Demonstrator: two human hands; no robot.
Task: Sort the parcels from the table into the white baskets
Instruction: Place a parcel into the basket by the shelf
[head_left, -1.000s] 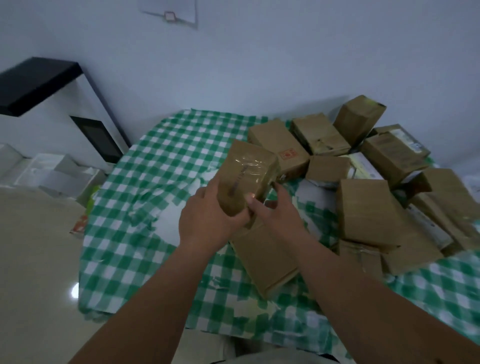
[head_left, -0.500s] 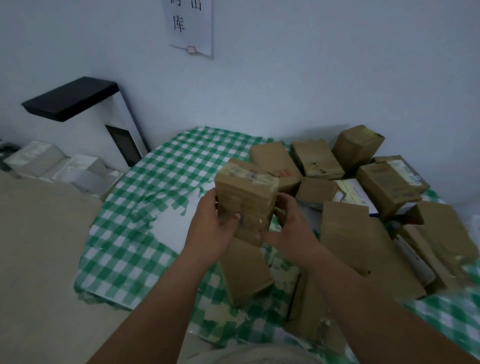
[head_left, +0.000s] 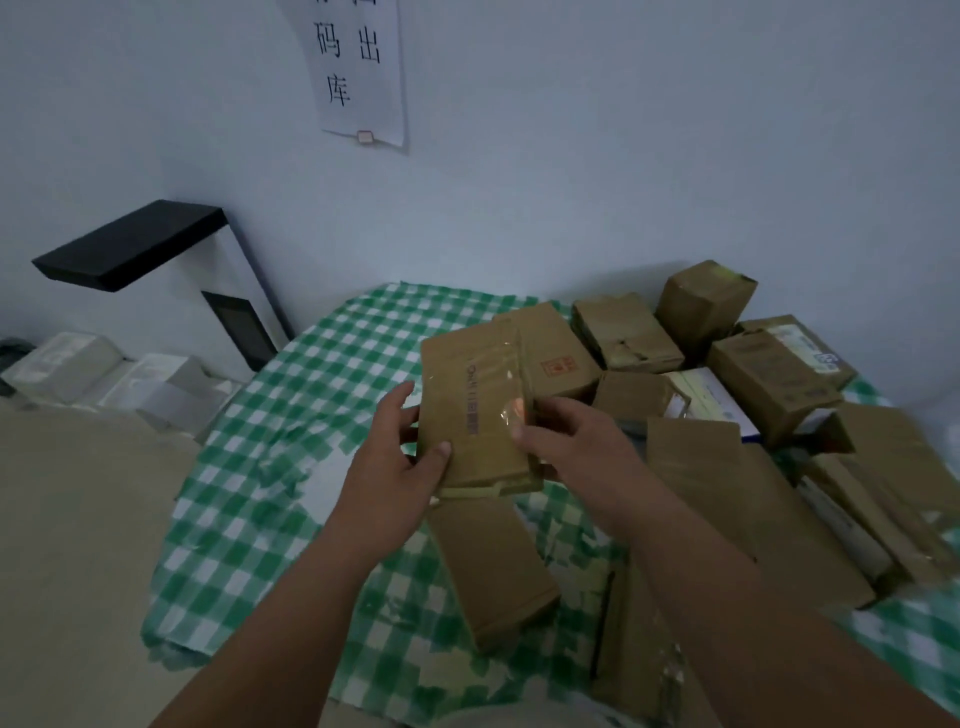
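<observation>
Head view is showing a green-checked surface (head_left: 322, 395) crowded on its right side with brown parcels (head_left: 769, 384), one long box (head_left: 493, 566) lying just beneath the hands. White baskets (head_left: 119, 379) are sitting on the floor at left, well apart. Both hands are grasping a flat taped parcel (head_left: 475, 405) above the surface: left hand (head_left: 395, 457) is curling its fingers round the lower left edge, right hand (head_left: 566, 447) is pinching the right edge.

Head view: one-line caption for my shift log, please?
Both hands, left and right, hold a taped brown parcel above the checked tablecloth.
</observation>
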